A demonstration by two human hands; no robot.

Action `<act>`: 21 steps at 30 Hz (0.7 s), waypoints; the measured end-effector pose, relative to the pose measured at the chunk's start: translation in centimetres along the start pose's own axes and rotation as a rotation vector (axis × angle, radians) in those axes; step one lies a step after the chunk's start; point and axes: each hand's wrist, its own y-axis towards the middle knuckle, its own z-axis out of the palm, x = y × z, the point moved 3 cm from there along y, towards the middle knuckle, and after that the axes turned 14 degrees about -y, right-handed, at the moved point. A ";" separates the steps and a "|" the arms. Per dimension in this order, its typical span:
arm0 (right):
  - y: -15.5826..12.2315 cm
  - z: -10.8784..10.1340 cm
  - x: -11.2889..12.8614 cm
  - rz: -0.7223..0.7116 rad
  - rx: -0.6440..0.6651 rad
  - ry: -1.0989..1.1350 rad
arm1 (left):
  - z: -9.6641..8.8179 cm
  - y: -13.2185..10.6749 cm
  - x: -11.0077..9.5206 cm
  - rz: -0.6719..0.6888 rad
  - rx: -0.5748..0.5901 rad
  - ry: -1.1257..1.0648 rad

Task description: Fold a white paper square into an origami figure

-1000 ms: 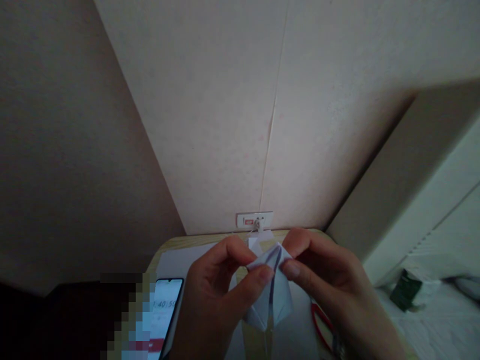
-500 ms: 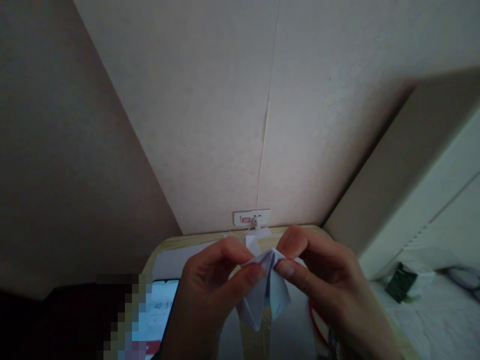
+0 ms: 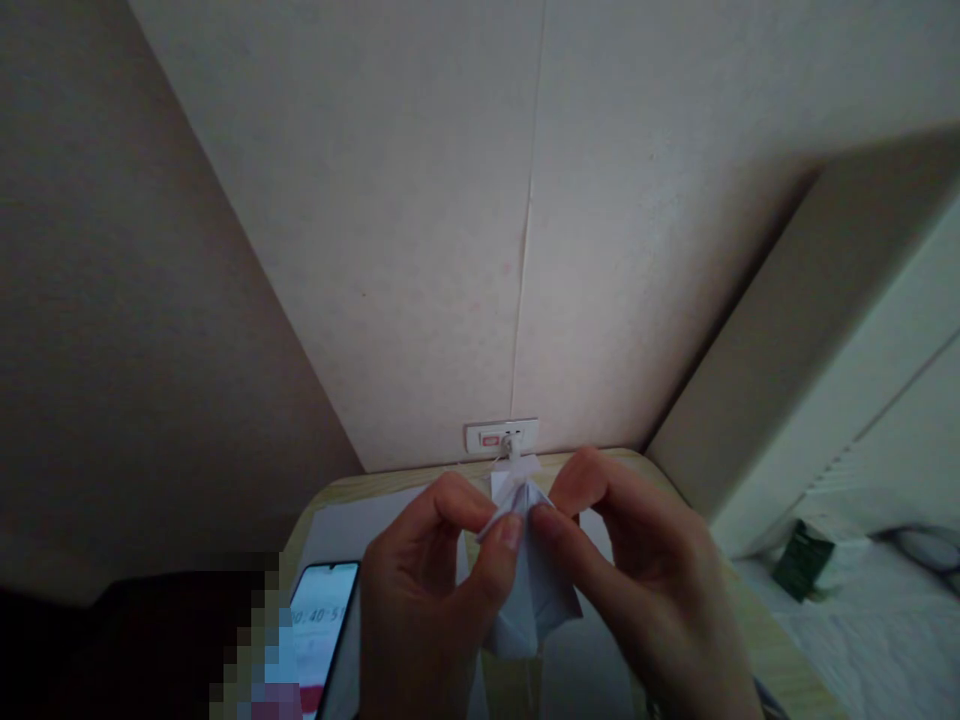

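Both my hands hold a small folded white paper piece (image 3: 534,590) above a wooden table (image 3: 352,488). My left hand (image 3: 431,600) pinches the paper's upper left edge between thumb and forefinger. My right hand (image 3: 637,580) pinches the upper right edge the same way. The two pinches sit close together at the top point of the paper. Its lower half hangs down between my hands in a pointed shape.
A phone (image 3: 319,630) with a lit timer screen lies at the left on a white sheet (image 3: 352,525). A wall socket (image 3: 501,436) with a plugged-in cable sits at the table's back edge. A bed (image 3: 862,620) with a dark green object (image 3: 802,558) lies at the right.
My two pinching hands have come closer together, closing the paper's open top into a narrow point. The red object that showed at the right is no longer in view.
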 end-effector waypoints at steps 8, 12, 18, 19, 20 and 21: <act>0.1 -0.2 0.0 0.028 0.086 0.005 | -0.7 0.4 -0.1 -0.117 0.044 -0.031; 0.4 -0.4 0.3 0.059 0.200 -0.029 | -0.4 0.2 -0.2 -0.185 0.053 -0.093; 0.7 -1.0 0.3 0.082 0.202 0.035 | 0.4 -0.4 -0.6 -0.168 -0.044 -0.088; 0.8 -1.0 0.2 0.091 0.203 0.054 | 0.5 -0.4 -0.6 -0.174 -0.042 -0.087; 0.8 -1.0 0.2 0.103 0.210 0.073 | 0.5 -0.4 -0.6 -0.185 -0.036 -0.086; 0.8 -1.0 0.1 0.112 0.222 0.093 | 0.5 -0.4 -0.7 -0.199 -0.025 -0.083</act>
